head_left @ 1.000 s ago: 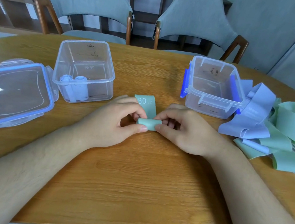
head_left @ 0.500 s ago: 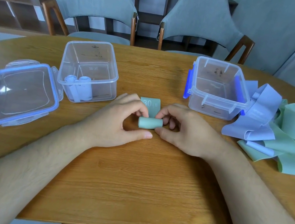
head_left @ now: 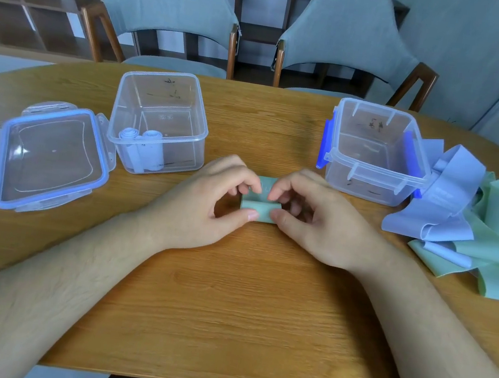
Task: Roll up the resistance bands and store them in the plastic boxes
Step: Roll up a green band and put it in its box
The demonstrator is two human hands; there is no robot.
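Wooden table (head_left: 224,313): left hand (head_left: 204,205) and right hand (head_left: 314,220) pinch green band roll (head_left: 259,211), tail end apparently nearly wound.

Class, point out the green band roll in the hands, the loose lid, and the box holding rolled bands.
green band roll (head_left: 260,211): head view, its front face.
loose lid (head_left: 50,157): head view, clear centre panel.
left plastic box (head_left: 182,153): head view, bare front wall.
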